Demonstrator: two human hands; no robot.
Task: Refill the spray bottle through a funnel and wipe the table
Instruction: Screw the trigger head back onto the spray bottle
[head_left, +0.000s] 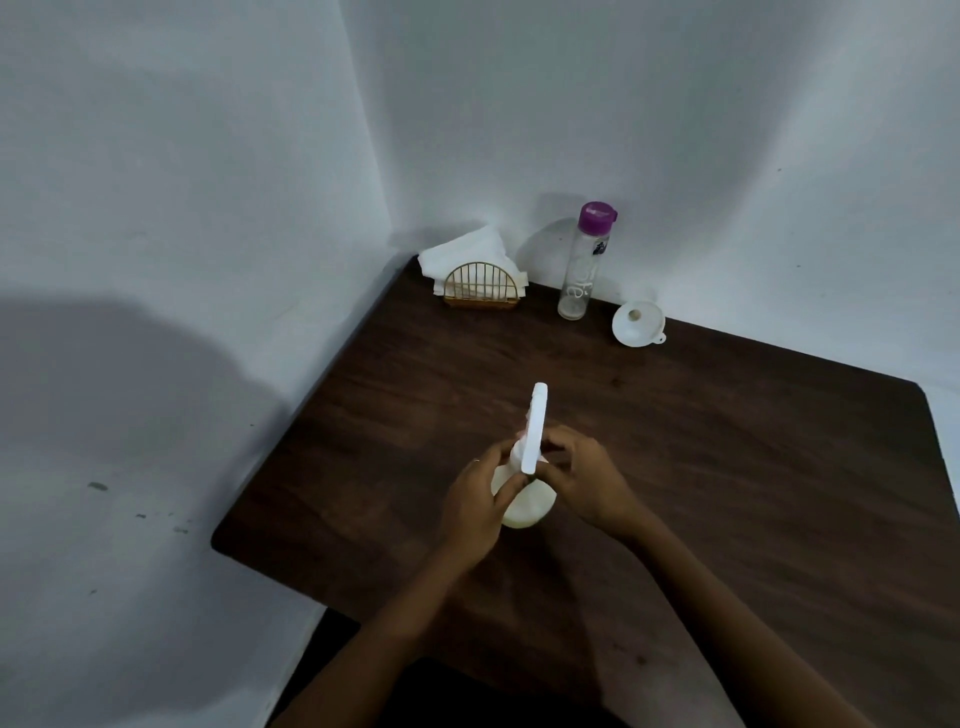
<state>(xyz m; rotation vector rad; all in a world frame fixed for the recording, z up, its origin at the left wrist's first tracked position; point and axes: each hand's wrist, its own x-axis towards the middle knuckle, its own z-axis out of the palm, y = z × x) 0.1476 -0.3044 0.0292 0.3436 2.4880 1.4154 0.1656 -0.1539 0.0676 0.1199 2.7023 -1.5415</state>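
Note:
A white spray bottle (527, 501) stands upright near the middle of the dark wooden table (727, 467). Its white trigger head (535, 426) points away from me. My left hand (475, 499) grips the bottle's body and neck from the left. My right hand (582, 480) pinches the collar under the trigger head from the right. A white funnel (638, 323) lies on the table at the back. A clear bottle with a purple cap (584, 262) stands left of the funnel. White napkins (467, 249) sit in a gold wire holder (481, 288) in the back corner.
White walls (208, 208) close the table in on the left and at the back. The table's rounded front-left corner (221, 540) lies left of my arms, and its right edge (935, 441) runs down the right side.

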